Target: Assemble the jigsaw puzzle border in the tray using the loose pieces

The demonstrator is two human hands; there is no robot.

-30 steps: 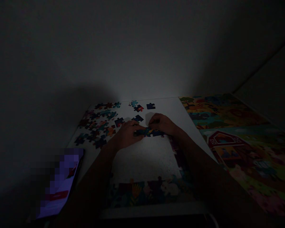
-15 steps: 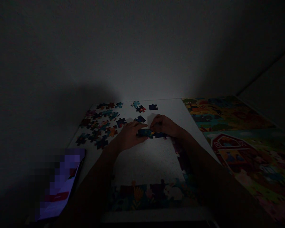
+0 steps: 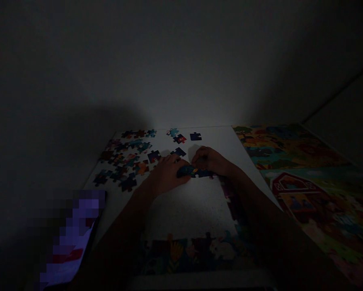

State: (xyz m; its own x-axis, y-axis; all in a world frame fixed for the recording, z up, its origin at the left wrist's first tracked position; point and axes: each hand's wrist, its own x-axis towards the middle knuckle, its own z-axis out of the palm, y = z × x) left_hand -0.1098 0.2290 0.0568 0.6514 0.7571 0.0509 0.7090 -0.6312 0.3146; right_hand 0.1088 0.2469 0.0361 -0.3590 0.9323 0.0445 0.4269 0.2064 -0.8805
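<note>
Dark blue joined puzzle pieces form a short strip at the top of a partly built border. My left hand grips the strip's left end, thumb below and fingers above. Curled at the strip's upper edge, my right hand has its fingertips pressed together on a puzzle piece there, mostly hidden by the fingers. Just above my left hand lie loose dark pieces. The joined bottom row shows plants and a white animal; a right side column is partly behind my right forearm.
Several loose puzzle pieces are spread at the left of the white table. A lit, pixelated screen lies at the lower left. On the right are two finished pictures, one with animals, one with a red barn.
Both hands keep their hold on the strip, with my left thumb and fingers slightly further right along it. The whole view has shifted a little.
</note>
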